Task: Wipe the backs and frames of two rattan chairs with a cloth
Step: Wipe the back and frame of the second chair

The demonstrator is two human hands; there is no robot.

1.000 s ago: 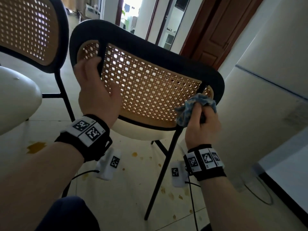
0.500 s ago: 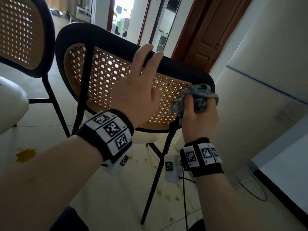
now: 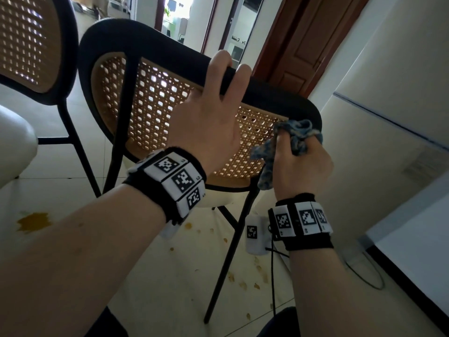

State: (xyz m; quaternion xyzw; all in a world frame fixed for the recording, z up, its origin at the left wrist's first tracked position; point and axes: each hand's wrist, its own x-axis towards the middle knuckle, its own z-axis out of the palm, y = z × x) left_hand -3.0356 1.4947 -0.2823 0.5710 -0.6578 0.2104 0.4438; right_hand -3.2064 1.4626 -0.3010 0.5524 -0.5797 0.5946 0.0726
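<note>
Wiping the near chair [image 3: 155,110], tipped back toward the camera, long top rail running from upper left down to lower right. Left hand [image 3: 209,122] hooked over that rail about midway, fingers curled on top, steadying it. Right hand [image 3: 301,164] wrapped tight round the bunched blue cloth [image 3: 295,136], pressed at the rail's lower right corner, right by the leg. So probably next: rub along the frame from that corner, right hand being the closer one. Second chair [image 3: 36,45] sits off to the left, nothing touching it. Yellowish spots on the floor [image 3: 34,221], by the way.
</note>
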